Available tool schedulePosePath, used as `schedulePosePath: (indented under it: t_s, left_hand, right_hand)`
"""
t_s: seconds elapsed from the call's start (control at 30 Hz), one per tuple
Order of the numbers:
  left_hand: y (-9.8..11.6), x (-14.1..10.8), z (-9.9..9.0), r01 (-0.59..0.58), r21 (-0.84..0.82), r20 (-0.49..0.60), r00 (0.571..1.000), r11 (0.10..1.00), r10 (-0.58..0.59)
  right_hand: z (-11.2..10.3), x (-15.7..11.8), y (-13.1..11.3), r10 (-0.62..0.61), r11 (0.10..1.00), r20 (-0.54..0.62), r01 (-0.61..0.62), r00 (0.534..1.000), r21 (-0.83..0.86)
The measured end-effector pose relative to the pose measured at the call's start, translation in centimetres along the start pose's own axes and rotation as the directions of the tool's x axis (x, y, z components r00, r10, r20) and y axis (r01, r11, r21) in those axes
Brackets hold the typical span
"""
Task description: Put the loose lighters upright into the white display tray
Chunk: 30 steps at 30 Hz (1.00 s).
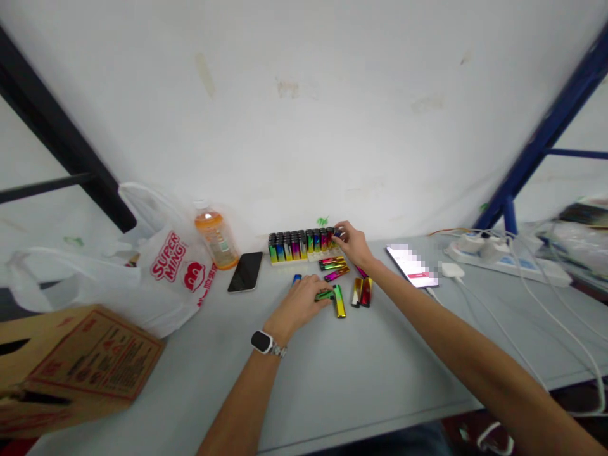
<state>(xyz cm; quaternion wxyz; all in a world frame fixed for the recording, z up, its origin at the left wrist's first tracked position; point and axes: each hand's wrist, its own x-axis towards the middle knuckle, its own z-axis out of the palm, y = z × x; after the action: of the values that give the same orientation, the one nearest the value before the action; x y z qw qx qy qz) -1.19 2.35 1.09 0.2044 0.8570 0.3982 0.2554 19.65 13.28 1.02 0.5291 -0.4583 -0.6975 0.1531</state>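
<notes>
Shiny multicoloured lighters [287,248] stand upright in rows in a pale tray [284,263] against the wall. At the tray's right end, my right hand [352,243] pinches a dark-topped lighter [337,233], partly hidden by the fingers. My left hand [304,301] rests low over the table, its fingers closed round a green lighter [325,295]. A green-and-yellow lighter [339,301] lies just beyond those fingertips. Part of a blue lighter [297,278] shows behind the left hand. Between my hands lie several loose lighters, among them a red one [366,292] and a magenta one [337,274].
Left of the tray are a dark phone [246,272], an orange drink bottle [216,237], a white plastic bag [166,278] and a cardboard box [90,364]. A lit phone [411,266], a charger [452,270], cables and a power strip [510,263] lie to the right.
</notes>
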Motion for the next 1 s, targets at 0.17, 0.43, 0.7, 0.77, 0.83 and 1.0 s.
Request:
schedulePosePath:
  t_s: [0.17, 0.43, 0.7, 0.77, 0.83, 1.0]
  left_hand:
    - [0.7, 0.3, -0.6, -0.011, -0.114, -0.135, 0.991, 0.993, -0.004]
    - [0.7, 0.9, -0.7, -0.069, -0.260, -0.416, 0.908, 0.963, -0.047]
    - [0.8, 1.1, -0.6, -0.073, -0.454, -0.505, 0.842, 0.888, -0.190]
    - [0.4, 1.3, -0.1, -0.044, -0.562, -0.480, 0.831, 0.826, -0.282]
    - [0.1, 1.5, 0.4, -0.030, -0.646, -0.452, 0.820, 0.763, -0.351]
    - [0.2, 2.1, 1.8, -0.122, -0.757, -0.465, 0.790, 0.642, -0.399]
  right_hand:
    - [0.9, 0.6, 1.0, -0.058, 0.992, 0.097, 0.068, 0.994, -0.103]
    - [1.2, -0.4, 0.7, -0.176, 0.832, 0.091, 0.198, 0.980, -0.518]
    - [0.1, -1.4, -0.9, -0.085, 0.822, 0.136, 0.146, 0.987, -0.550]
    - [0.0, -2.4, -1.7, -0.013, 0.927, 0.068, 0.038, 0.998, -0.374]
    - [-0.1, -3.7, -2.6, 0.126, 0.988, 0.037, -0.122, 0.991, -0.093]
    - [-0.5, -6.4, -5.1, 0.306, 0.771, 0.296, -0.418, 0.905, 0.481]
